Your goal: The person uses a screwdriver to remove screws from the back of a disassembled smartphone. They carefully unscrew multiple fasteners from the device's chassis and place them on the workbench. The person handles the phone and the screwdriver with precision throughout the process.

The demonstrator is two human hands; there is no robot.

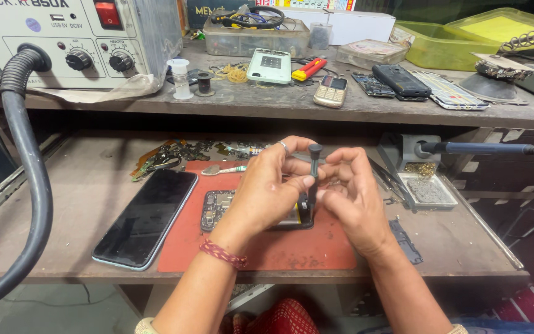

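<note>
Left hand (273,185) and right hand (348,188) pinching upright screwdriver (314,170), over opened phone (217,209)

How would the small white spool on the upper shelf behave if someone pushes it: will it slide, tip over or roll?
The white spool stands upright on its end and looks tall and narrow, so a push near its top would probably tip it. Once on its side, its round flanges would likely let it roll along the upper shelf. It seems light, being small and apparently plastic.

The opened phone (217,209) lies mostly hidden beneath the left hand (271,185) and right hand (348,188); the screwdriver (314,166) tip between them cannot be seen.
</note>
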